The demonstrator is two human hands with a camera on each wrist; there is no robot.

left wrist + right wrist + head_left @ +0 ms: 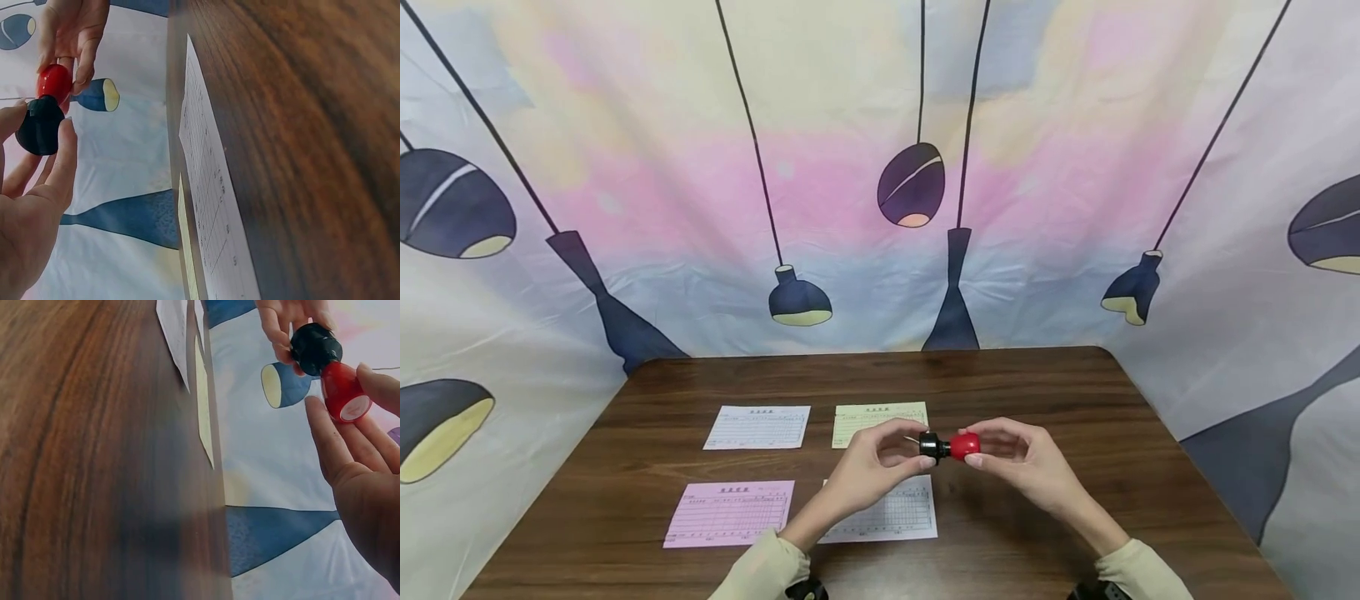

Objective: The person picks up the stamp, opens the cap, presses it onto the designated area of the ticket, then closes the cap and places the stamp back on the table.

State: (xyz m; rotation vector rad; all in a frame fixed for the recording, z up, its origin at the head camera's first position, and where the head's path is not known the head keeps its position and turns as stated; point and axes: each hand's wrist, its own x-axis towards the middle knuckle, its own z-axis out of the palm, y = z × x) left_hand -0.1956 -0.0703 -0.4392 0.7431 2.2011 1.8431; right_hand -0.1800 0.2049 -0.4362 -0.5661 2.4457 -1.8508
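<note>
Head view, and both hands are on one black-and-red piece (943,448), held up off the brown table (1037,392). Make that piece the centre of our clock. At nine o'clock, the left hand (871,467), fingers and thumb pinching the rounded black part (929,445); at three, the right hand (1030,462), its fingers set narrow around the red knob (964,446). One slim neck joins the two colours! Over to the right wrist, and there's a pale disc (355,408) on the end of that red knob. Left wrist: black part nearer, red knob beyond. Back upstairs for the printed slips: a yellow slip (878,418) between nine and ten, partly behind the left hand; a white slip (756,427) farther out at nine; a pink slip (730,514) between eight and nine; a second white slip (906,512) near eight, partly covered by the left arm. Up at twelve, a backdrop (850,167) of printed lamps.
</note>
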